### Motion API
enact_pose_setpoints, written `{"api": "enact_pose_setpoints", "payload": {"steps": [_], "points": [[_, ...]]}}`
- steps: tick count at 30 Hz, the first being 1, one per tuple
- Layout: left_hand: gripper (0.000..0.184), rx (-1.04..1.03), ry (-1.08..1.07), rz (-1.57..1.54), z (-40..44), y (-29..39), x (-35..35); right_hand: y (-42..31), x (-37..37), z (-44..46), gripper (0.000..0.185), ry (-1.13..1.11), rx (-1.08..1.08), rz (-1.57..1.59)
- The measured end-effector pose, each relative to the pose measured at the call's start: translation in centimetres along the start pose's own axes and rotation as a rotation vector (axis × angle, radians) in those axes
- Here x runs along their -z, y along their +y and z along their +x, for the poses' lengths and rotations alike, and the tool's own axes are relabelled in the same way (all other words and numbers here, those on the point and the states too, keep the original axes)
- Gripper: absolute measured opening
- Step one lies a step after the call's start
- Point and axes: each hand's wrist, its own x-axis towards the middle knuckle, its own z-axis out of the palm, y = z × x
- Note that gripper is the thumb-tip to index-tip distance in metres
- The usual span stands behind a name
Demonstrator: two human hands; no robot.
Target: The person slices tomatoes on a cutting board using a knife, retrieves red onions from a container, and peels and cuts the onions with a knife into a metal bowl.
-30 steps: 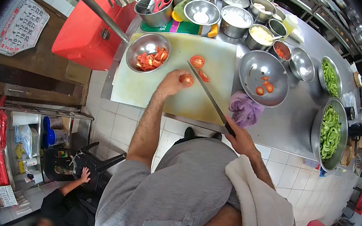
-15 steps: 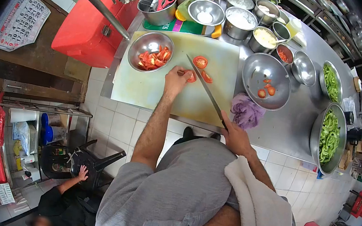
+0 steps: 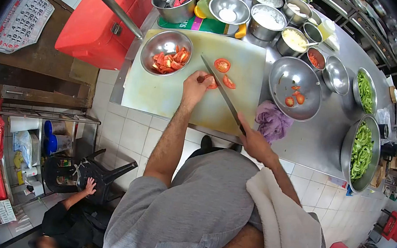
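My left hand (image 3: 196, 88) pinches a piece of tomato (image 3: 211, 82) against the cutting board (image 3: 162, 101), fingertips bent over it. My right hand (image 3: 257, 144) is wrapped round the dark handle of a long knife (image 3: 228, 100). Its blade slants up and left across the board, right beside the held tomato. Just right of the blade lie a tomato half (image 3: 222, 65), cut face up, and a smaller tomato piece (image 3: 228, 82). A steel bowl (image 3: 152, 45) of cut tomato wedges (image 3: 171, 62) stands at the board's left end.
Right of the board are a crumpled purple cloth (image 3: 273, 122) and a wide steel bowl (image 3: 297, 69) with several tomato pieces. Bowls of sliced green vegetable (image 3: 362, 150) stand farther right. Steel containers (image 3: 267, 30) line the back. A person (image 3: 69, 227) is at lower left.
The knife blade has shifted slightly left, closer to my left fingertips. The small tomato piece now lies a little apart from the blade. The view has moved slightly.
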Motion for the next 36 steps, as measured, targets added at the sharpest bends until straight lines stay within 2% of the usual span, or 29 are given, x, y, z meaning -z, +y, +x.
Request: {"api": "enact_pose_setpoints", "payload": {"steps": [2, 5, 9, 11, 17, 21, 23, 26, 30, 33, 36], "points": [[0.017, 0.013, 0.009, -0.076, -0.2, -0.3, -0.1, 0.7, -0.3, 1.3, 0.068, 0.161, 0.176, -0.112], [0.020, -0.067, 0.070, -0.126, 0.1, -1.6, -0.7, 0.5, 0.2, -0.2, 0.070, 0.215, 0.166, -0.211], [0.017, -0.030, 0.099, -0.147, 0.4, -2.1, -1.1, 0.1, 0.5, -3.6, 0.071, 0.200, 0.128, -0.213], [0.018, -0.110, 0.160, -0.021, 0.7, -2.7, -1.4, 0.9, -0.1, -4.8, 0.070, 0.144, 0.027, -0.229], [0.018, -0.103, 0.160, -0.018, 0.7, -2.7, -1.6, 1.3, 0.3, -6.7, 0.069, 0.117, 0.048, -0.242], [0.019, -0.135, 0.167, 0.000, 0.4, -2.5, -1.4, 0.8, -0.3, -4.8, 0.070, 0.078, 0.002, -0.228], [0.020, -0.127, 0.145, 0.013, 0.1, -1.8, -1.3, 1.3, -1.6, -1.5, 0.071, 0.100, 0.104, -0.048], [0.019, -0.160, 0.156, 0.032, 0.3, -2.8, -1.2, 0.6, -0.7, 1.9, 0.072, 0.093, 0.167, 0.065], [0.018, -0.066, 0.143, -0.024, 0.4, -3.6, -0.6, -0.3, 1.7, 0.3, 0.068, -0.013, 0.050, -0.042], [0.018, -0.058, 0.147, -0.070, 0.1, -3.7, -0.2, 1.8, -0.1, -1.6, 0.071, 0.093, 0.138, -0.060], [0.017, -0.150, 0.171, 0.034, 1.1, -4.7, -1.2, 2.0, -0.6, -2.9, 0.070, 0.216, 0.146, -0.047]]}}
